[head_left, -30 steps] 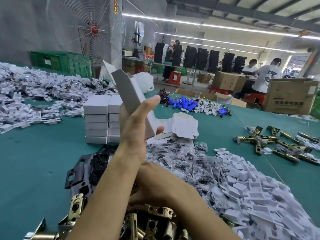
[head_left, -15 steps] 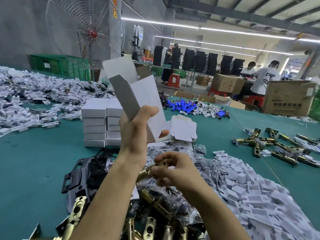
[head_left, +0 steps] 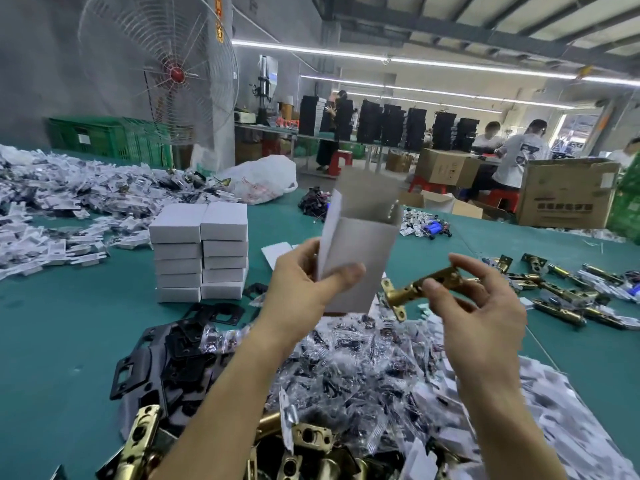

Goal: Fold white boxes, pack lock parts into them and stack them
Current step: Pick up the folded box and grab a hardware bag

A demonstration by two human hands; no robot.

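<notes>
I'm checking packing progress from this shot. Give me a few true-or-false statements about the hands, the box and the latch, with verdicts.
1. The left hand grips the white box. True.
2. The brass latch lies inside that box. False: the right hand pinches it beside the box, outside.
3. The box's top is closed. False: its top flaps stand open.
4. The stacked boxes form two columns on the green table. True.

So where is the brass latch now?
Head view, right of centre: the right hand pinches the brass latch in the air, beside the open white box held by the left hand.
</notes>
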